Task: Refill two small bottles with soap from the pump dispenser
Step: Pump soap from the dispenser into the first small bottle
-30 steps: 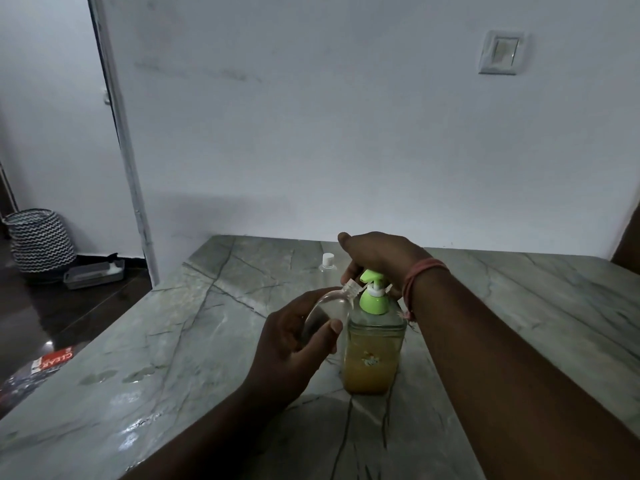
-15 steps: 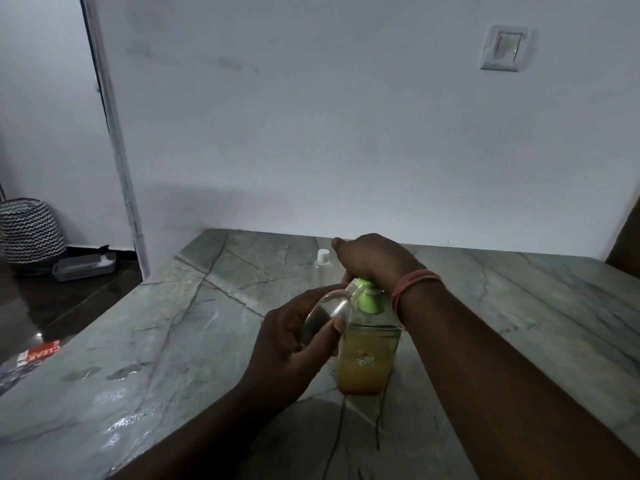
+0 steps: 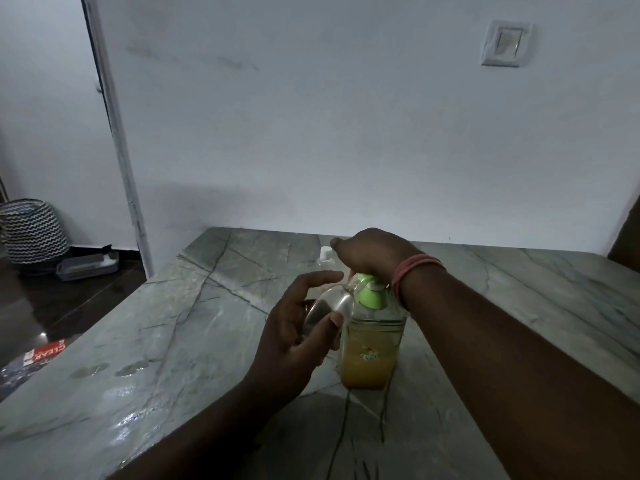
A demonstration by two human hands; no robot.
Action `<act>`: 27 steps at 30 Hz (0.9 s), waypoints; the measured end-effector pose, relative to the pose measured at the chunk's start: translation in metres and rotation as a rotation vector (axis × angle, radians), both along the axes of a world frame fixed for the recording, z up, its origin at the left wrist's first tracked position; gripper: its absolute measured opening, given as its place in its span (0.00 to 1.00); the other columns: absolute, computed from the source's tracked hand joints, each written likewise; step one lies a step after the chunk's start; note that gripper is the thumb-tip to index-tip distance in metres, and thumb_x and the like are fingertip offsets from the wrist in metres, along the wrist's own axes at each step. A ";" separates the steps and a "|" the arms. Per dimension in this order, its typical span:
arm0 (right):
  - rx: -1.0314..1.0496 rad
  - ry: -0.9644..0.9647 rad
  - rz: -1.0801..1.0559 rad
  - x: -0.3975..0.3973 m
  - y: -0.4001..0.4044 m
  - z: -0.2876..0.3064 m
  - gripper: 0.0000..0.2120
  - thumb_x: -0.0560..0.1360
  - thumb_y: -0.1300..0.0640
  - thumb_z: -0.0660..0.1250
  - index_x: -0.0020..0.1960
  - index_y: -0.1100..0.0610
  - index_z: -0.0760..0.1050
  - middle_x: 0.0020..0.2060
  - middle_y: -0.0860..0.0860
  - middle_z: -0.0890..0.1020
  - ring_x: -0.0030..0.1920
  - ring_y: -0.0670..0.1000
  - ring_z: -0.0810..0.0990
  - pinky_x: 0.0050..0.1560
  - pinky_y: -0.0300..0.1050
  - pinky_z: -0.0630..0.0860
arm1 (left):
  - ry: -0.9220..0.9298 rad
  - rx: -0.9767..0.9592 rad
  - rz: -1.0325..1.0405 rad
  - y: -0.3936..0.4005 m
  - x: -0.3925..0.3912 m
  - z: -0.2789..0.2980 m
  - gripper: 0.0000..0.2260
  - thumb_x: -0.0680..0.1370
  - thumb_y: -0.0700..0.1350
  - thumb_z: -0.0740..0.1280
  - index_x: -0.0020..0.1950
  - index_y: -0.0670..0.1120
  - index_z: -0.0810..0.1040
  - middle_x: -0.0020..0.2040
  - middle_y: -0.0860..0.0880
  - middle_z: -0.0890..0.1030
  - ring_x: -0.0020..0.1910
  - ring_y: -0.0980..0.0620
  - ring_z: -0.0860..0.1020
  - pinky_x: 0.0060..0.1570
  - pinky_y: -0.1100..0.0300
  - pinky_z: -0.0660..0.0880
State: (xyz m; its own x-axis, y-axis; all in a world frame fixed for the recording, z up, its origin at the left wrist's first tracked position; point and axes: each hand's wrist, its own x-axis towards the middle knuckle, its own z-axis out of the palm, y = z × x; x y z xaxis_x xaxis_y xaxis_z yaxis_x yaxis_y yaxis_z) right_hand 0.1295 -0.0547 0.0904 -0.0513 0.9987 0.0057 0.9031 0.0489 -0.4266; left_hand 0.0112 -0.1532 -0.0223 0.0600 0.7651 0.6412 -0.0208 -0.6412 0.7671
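A clear pump dispenser (image 3: 371,351) with orange soap and a green pump head (image 3: 372,295) stands on the grey marble table (image 3: 180,341). My right hand (image 3: 370,254) lies on top of the pump head, pressed down. My left hand (image 3: 294,337) grips a small clear bottle (image 3: 329,306), tilted with its open mouth at the green nozzle. A second small bottle (image 3: 325,255) with a white cap stands behind, mostly hidden by my right hand.
The table butts against a white wall with a light switch (image 3: 505,43). To the left, on the dark floor, sit a zigzag-patterned basket (image 3: 33,230), a grey tray (image 3: 88,266) and a red-labelled packet (image 3: 41,355). Wet spots (image 3: 114,370) mark the table's left side.
My right hand has pushed the green pump head down; it sits lower than a second ago. The small bottle stays at the nozzle. The camera has shifted a little.
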 end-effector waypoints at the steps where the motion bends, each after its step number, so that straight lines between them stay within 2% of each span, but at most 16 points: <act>1: -0.019 -0.006 0.014 -0.001 0.000 0.001 0.27 0.82 0.40 0.51 0.61 0.59 0.78 0.52 0.55 0.82 0.49 0.57 0.80 0.54 0.47 0.74 | -0.024 -0.020 -0.027 0.001 -0.002 -0.001 0.18 0.77 0.50 0.66 0.66 0.46 0.73 0.38 0.44 0.81 0.31 0.53 0.77 0.27 0.63 0.70; 3: -0.013 -0.002 0.009 0.000 0.000 0.002 0.27 0.82 0.40 0.51 0.59 0.58 0.79 0.57 0.55 0.82 0.53 0.57 0.81 0.55 0.47 0.74 | -0.060 -0.054 -0.067 0.004 -0.004 -0.004 0.16 0.78 0.50 0.64 0.63 0.45 0.73 0.36 0.44 0.80 0.31 0.50 0.76 0.27 0.62 0.69; 6: 0.025 0.091 -0.051 0.003 0.006 -0.007 0.29 0.79 0.38 0.51 0.53 0.58 0.82 0.51 0.55 0.84 0.49 0.56 0.81 0.51 0.46 0.73 | -0.061 -0.051 -0.070 0.007 -0.005 -0.006 0.12 0.78 0.49 0.65 0.58 0.46 0.73 0.36 0.43 0.80 0.29 0.52 0.76 0.26 0.62 0.69; 9: 0.052 0.103 -0.089 0.000 0.006 -0.010 0.31 0.73 0.34 0.52 0.53 0.57 0.82 0.50 0.53 0.85 0.51 0.57 0.81 0.58 0.50 0.75 | -0.037 -0.031 -0.044 0.005 -0.006 -0.006 0.09 0.79 0.50 0.66 0.56 0.48 0.75 0.35 0.41 0.80 0.28 0.48 0.75 0.25 0.60 0.69; 11: 0.026 0.072 -0.052 -0.001 0.005 -0.006 0.32 0.75 0.35 0.51 0.57 0.58 0.81 0.54 0.55 0.84 0.51 0.57 0.81 0.59 0.49 0.74 | -0.038 -0.041 -0.014 0.003 -0.006 -0.004 0.11 0.78 0.52 0.66 0.57 0.49 0.75 0.35 0.42 0.80 0.28 0.48 0.75 0.26 0.60 0.69; 13: -0.015 0.046 -0.003 0.000 0.004 -0.001 0.32 0.81 0.38 0.49 0.63 0.60 0.78 0.60 0.57 0.81 0.45 0.56 0.77 0.57 0.46 0.71 | -0.041 -0.038 0.007 0.002 -0.004 -0.003 0.13 0.77 0.53 0.66 0.58 0.48 0.75 0.36 0.45 0.80 0.29 0.53 0.75 0.26 0.62 0.69; 14: -0.015 0.056 0.009 0.002 0.002 0.001 0.31 0.81 0.39 0.49 0.62 0.61 0.79 0.59 0.57 0.81 0.42 0.55 0.75 0.54 0.45 0.70 | -0.038 -0.034 0.009 0.001 -0.004 -0.002 0.14 0.77 0.53 0.66 0.58 0.47 0.75 0.36 0.46 0.80 0.30 0.55 0.76 0.27 0.64 0.70; 16: 0.020 0.141 -0.002 0.008 0.005 -0.003 0.30 0.81 0.39 0.50 0.53 0.59 0.83 0.48 0.55 0.85 0.41 0.53 0.78 0.48 0.43 0.72 | -0.020 -0.023 0.024 0.002 -0.003 -0.003 0.15 0.77 0.53 0.66 0.59 0.46 0.75 0.38 0.47 0.81 0.31 0.56 0.77 0.28 0.66 0.71; 18: 0.037 0.185 -0.024 0.009 0.005 -0.008 0.28 0.81 0.41 0.50 0.50 0.58 0.83 0.46 0.54 0.84 0.45 0.54 0.79 0.47 0.44 0.71 | 0.006 -0.016 0.064 0.003 -0.003 -0.003 0.16 0.76 0.54 0.66 0.60 0.46 0.75 0.40 0.49 0.82 0.32 0.55 0.79 0.29 0.66 0.72; 22: 0.037 0.121 -0.057 0.003 0.007 -0.009 0.31 0.78 0.38 0.50 0.57 0.59 0.81 0.55 0.56 0.83 0.55 0.57 0.80 0.58 0.48 0.73 | 0.006 -0.033 0.101 0.002 -0.002 -0.002 0.17 0.76 0.55 0.67 0.59 0.46 0.75 0.39 0.50 0.82 0.32 0.55 0.79 0.29 0.68 0.72; 25: -0.022 0.062 -0.008 -0.002 0.005 -0.001 0.30 0.82 0.40 0.48 0.65 0.59 0.77 0.64 0.57 0.79 0.63 0.58 0.77 0.65 0.49 0.70 | 0.006 -0.030 0.106 0.000 -0.002 -0.001 0.16 0.77 0.55 0.66 0.59 0.47 0.75 0.39 0.50 0.82 0.32 0.56 0.78 0.29 0.67 0.71; 27: -0.019 0.101 0.010 0.000 0.000 0.004 0.27 0.83 0.43 0.47 0.68 0.57 0.75 0.66 0.57 0.77 0.65 0.59 0.75 0.67 0.50 0.69 | 0.007 -0.028 0.106 0.000 -0.003 -0.001 0.16 0.77 0.55 0.66 0.59 0.46 0.75 0.38 0.51 0.81 0.31 0.56 0.78 0.29 0.67 0.71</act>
